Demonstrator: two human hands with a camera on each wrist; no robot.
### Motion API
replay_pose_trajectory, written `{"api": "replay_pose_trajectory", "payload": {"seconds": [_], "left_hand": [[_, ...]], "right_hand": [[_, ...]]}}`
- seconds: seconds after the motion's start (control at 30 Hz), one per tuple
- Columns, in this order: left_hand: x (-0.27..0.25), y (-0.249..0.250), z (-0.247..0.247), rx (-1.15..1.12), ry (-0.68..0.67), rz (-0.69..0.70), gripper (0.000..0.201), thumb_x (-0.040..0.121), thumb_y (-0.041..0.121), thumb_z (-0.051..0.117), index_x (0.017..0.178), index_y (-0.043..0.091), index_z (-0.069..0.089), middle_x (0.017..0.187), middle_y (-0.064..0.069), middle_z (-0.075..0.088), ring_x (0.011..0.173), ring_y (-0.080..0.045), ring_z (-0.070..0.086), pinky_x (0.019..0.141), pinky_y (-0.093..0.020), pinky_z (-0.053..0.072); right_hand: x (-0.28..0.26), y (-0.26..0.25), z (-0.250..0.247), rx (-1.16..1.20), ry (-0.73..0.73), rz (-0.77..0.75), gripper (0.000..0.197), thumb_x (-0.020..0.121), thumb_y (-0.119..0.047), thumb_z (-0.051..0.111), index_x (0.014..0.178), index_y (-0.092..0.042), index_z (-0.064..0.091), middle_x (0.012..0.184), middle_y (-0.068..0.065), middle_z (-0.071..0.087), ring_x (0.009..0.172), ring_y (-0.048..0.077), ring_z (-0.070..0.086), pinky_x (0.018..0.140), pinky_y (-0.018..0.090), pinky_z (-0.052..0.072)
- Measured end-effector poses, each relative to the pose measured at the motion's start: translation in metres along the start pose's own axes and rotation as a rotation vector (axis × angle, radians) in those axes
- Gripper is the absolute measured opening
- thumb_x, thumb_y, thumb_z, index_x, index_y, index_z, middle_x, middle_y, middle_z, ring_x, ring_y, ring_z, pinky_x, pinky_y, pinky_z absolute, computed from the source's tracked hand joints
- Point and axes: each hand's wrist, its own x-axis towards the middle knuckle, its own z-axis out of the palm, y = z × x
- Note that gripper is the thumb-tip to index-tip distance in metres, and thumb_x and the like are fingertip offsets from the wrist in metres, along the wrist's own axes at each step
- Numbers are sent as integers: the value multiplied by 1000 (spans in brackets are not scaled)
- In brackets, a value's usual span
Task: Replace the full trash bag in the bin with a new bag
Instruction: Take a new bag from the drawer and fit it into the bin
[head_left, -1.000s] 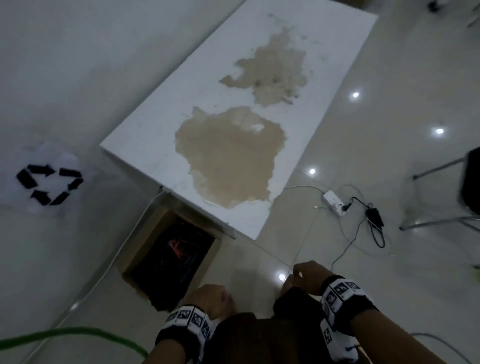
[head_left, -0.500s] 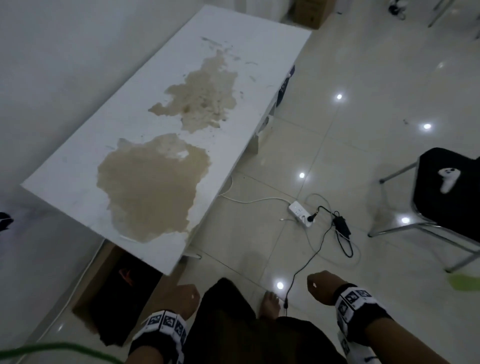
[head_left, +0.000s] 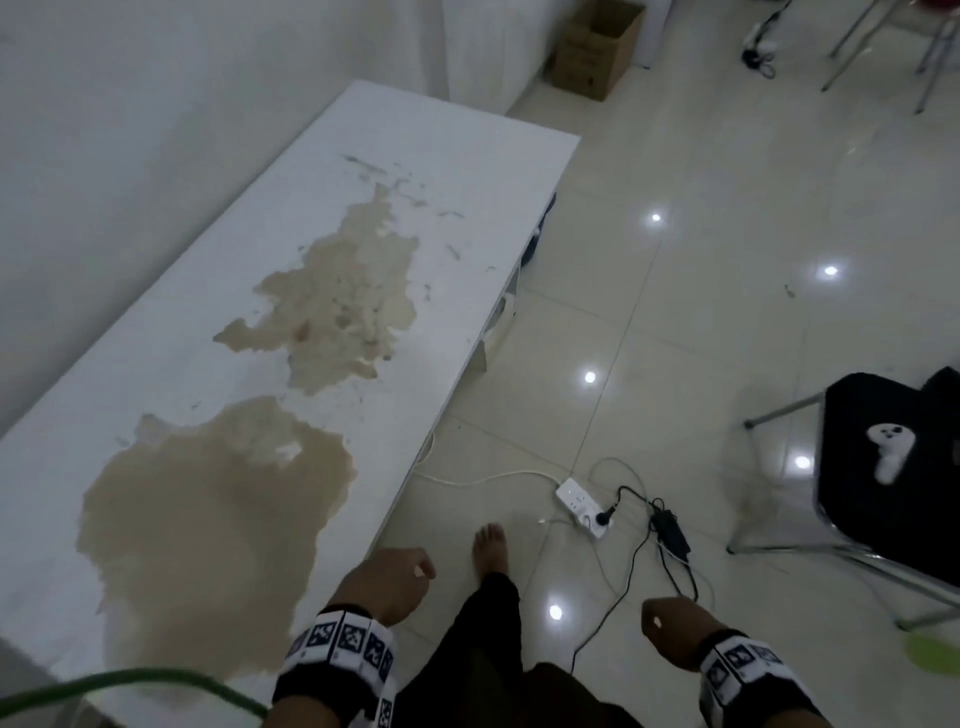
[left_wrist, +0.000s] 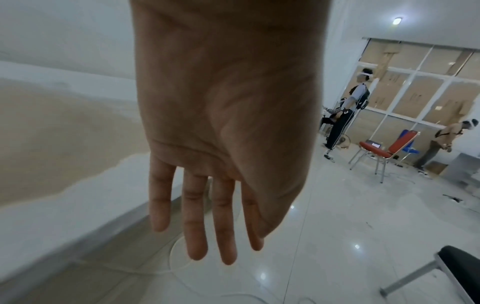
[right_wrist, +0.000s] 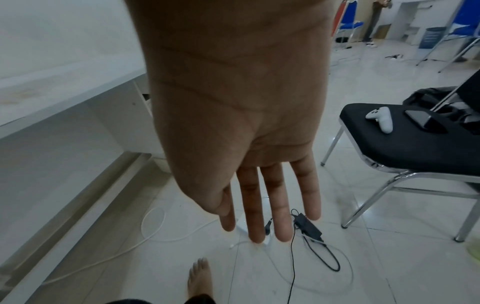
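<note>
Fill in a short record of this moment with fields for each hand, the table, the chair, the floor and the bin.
left hand: empty, fingers straight
right hand: empty, fingers straight
table: white, two large brown patches on top
chair: black seat, white controller lying on it
floor: power strip, black adapter, cables, one bare foot
bin: not in view

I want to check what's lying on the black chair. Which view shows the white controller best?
The right wrist view: the white controller lies in plain sight on the black chair seat, beside a dark phone-like thing. The head view shows it smaller and blurred. The left wrist view shows only a chair corner.
</note>
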Motion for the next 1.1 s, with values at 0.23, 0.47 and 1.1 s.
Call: {"api": "replay_pose_trajectory", "payload": {"seconds": [0.23, 0.47, 1.1], "left_hand": [[66, 51, -121, -58, 84, 81, 26, 98, 34, 45, 118, 32, 62, 120, 1, 64, 98, -18, 61, 88, -32, 52], [118, 93, -199, -183, 121, 123, 20, 98, 34, 49, 111, 34, 63, 117, 1, 65, 102, -16, 62, 88, -33, 53], [275, 327, -298, -1435, 366, -397, 20, 99, 20, 54, 113, 24, 68, 108, -2, 73, 79, -16, 65, 71, -28, 44]], "right_hand": [[23, 6, -125, 102, 107, 20, 34, 105, -23, 35, 125, -7, 58, 130, 12, 62, 120, 25, 57, 90, 26, 43], [57, 1, -231, 10, 99, -66, 33, 103, -26, 39, 123, -10, 59, 127, 14, 63, 115, 30, 61, 81, 30, 41], [235, 134, -569, -472, -103, -336, 29, 105, -22, 35, 120, -9, 57, 132, 18, 60, 109, 27, 61, 82, 30, 43]]}}
